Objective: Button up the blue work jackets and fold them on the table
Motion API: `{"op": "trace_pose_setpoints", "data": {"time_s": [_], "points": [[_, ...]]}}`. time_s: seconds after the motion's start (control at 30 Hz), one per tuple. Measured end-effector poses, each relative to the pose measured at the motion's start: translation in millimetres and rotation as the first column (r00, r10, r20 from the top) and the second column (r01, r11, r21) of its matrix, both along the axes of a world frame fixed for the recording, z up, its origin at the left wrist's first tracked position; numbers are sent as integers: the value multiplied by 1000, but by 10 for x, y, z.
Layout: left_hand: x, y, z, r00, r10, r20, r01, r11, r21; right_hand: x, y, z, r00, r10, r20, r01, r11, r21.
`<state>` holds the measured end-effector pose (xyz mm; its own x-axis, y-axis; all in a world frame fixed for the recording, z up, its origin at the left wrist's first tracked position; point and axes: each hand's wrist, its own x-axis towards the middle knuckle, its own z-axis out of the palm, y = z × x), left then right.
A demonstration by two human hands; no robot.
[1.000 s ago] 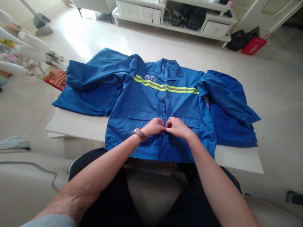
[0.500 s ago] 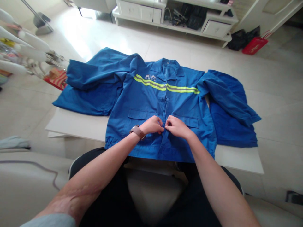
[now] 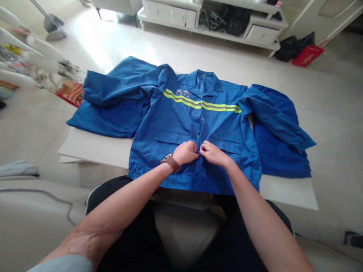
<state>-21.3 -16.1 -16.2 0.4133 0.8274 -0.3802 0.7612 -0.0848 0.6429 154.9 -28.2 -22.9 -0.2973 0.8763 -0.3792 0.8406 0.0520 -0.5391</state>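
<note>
A blue work jacket point(image 3: 176, 124) with a yellow-and-grey reflective band point(image 3: 184, 100) lies front side up, its collar pointing away from me and its sleeves spread to both sides. My left hand point(image 3: 185, 152), below a brown-strapped watch point(image 3: 171, 162), pinches the front placket at about pocket height. Close beside it, my right hand point(image 3: 211, 152) pinches the placket from the other side. The fingertips of both hands nearly meet; what lies between them is too small to make out. Higher up, the placket shows small round snaps or buttons.
More blue cloth point(image 3: 113, 117) lies under both sleeves. The low white table point(image 3: 93, 149) shows at either side of the jacket. Beyond are a white cabinet point(image 3: 176, 17), a red bag point(image 3: 307, 55) and black bags point(image 3: 286, 48). At the left stand a dustpan point(image 3: 53, 28) and white rods.
The whole view has shifted slightly. My left hand has turned a little and its fingers have curled tighter at the placket. My right hand keeps its pinch in nearly the same spot.
</note>
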Motion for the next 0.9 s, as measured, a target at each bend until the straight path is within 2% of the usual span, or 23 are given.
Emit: {"op": "trace_pose_setpoints", "data": {"time_s": [0.1, 0.2, 0.3, 0.5, 0.6, 0.7, 0.77, 0.9], "points": [[-5, 24, -31, 1000, 0, -21, 0, 1000, 0, -35, 1, 43, 998, -27, 63, 26, 999, 28], [-8, 52, -78, 1000, 22, -10, -22, 998, -55, -61, -18, 123, 992, -52, 117, 40, 994, 99], [-10, 75, -93, 999, -15, -28, 12, 994, -111, -56, -41, 197, 987, -72, 142, 52, 989, 136], [35, 65, -88, 978, -192, -84, 152, 926, -346, -9, -78, 249, 959, -58, 276, 62, 998, -6], [67, 31, -77, 977, -199, -79, 162, 927, -338, -6, -86, 255, 950, -38, 309, 59, 997, -59], [76, 1, -42, 976, -199, -93, 163, 939, -302, -9, -81, 263, 953, -36, 302, 54, 997, -54], [70, -22, -19, 968, -238, -75, 198, 917, -345, -8, -75, 267, 956, -36, 292, 53, 997, -50], [43, -108, 21, 941, -337, -15, 286, 819, -498, 6, -81, 263, 956, -41, 291, 61, 996, -60]]}}
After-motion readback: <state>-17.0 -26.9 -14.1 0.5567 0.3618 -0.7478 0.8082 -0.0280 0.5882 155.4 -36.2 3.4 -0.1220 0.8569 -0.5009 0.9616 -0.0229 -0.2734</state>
